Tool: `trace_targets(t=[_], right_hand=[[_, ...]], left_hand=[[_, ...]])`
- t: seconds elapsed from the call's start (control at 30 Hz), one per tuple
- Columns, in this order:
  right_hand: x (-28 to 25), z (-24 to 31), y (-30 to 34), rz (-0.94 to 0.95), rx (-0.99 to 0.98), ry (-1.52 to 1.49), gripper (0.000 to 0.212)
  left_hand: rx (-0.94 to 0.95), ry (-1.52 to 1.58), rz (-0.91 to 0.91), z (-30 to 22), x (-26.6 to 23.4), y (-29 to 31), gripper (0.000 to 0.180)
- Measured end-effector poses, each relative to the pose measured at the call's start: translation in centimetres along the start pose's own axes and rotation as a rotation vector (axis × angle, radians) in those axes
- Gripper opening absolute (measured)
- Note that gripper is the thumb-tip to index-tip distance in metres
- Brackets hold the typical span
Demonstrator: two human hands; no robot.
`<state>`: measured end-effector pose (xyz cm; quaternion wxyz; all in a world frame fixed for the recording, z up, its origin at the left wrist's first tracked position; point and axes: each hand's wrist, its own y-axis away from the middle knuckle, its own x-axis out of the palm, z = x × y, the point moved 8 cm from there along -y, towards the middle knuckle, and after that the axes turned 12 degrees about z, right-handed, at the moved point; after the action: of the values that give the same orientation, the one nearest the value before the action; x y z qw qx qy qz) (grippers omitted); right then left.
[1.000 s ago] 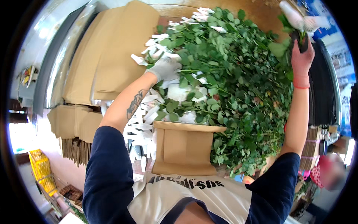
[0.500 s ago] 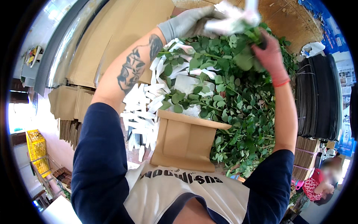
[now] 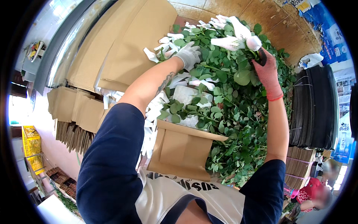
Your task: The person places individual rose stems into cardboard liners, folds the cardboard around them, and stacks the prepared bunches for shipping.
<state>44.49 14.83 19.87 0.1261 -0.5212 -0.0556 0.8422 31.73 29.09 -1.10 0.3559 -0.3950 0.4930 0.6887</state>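
In a red glove with a dark palm, my right hand (image 3: pixel 265 71) is closed around the green stems of a small bunch of roses (image 3: pixel 241 31). Their heads are wrapped in white sleeves and point up and to the left. Farther left, my left hand (image 3: pixel 189 56), in a pale grey glove, reaches down onto the leafy pile. Its fingers look apart, the tips partly lost among leaves and sleeved heads. Beneath both hands spreads a heap of leafy rose stems (image 3: pixel 242 115), with more white-sleeved rose heads (image 3: pixel 170 46) along its left and far sides.
An open piece of brown cardboard (image 3: pixel 182 149) lies right before my body. Large cardboard sheets (image 3: pixel 130 41) rise at the left, above folded cardboard (image 3: pixel 74 104). A dark stack of sheets (image 3: pixel 313 108) stands at the right. A person (image 3: pixel 313 192) is at the lower right.
My left hand has left the sleeved heads beside my right hand and come down left onto the pile. My right hand keeps the bunch, slightly lower and steadier.
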Motion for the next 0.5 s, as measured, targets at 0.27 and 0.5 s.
trace_targets(t=[0.27,0.5], right_hand=[[0.2,-0.5,-1.1,0.018,-0.08,0.078,0.048],[2.2,1.1,-0.4,0.16,-0.117,0.055,0.056]], left_hand=[[-0.041,0.29,-0.227,2.2,-15.1,4.6,0.033],[0.6,1.385,0.106,-0.8,-16.3,7.8,0.046]])
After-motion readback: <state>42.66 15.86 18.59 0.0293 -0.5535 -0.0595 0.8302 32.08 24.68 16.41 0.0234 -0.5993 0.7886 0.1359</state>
